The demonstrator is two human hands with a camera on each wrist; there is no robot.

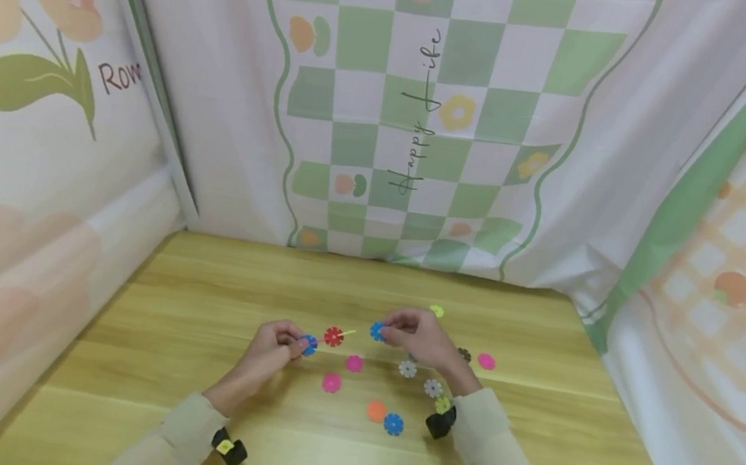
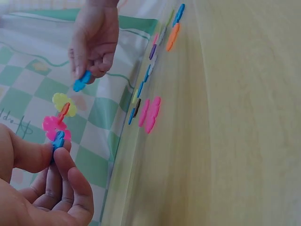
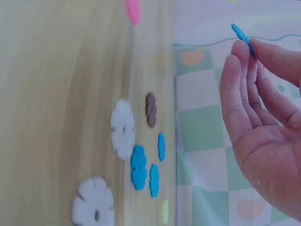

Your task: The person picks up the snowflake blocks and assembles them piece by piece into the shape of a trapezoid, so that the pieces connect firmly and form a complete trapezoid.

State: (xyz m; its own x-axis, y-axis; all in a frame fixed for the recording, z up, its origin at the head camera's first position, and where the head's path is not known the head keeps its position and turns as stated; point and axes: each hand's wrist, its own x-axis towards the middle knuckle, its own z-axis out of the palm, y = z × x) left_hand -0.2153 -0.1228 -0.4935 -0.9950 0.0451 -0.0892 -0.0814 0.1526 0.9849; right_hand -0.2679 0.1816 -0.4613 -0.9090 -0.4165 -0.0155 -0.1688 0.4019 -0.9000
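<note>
My left hand [image 1: 268, 352] pinches a blue notched flower disc [image 1: 309, 345] between thumb and fingers. In the left wrist view, that disc is joined to a pink disc [image 2: 54, 125], then a red disc [image 2: 63, 112] and a yellow disc [image 2: 68, 106], making a short chain held above the table. To the right, my right hand [image 1: 421, 339] holds a separate blue disc [image 1: 376, 330] by its edge, thumb against fingertips. A gap lies between this disc and the chain's yellow end.
Loose discs lie on the wooden table [image 1: 201, 282]: pink [image 1: 331, 383], orange [image 1: 376, 411], blue [image 1: 394, 424], white [image 1: 433, 388] and brown [image 3: 151, 110] among them. Printed curtains [image 1: 414, 114] hang at the back and sides.
</note>
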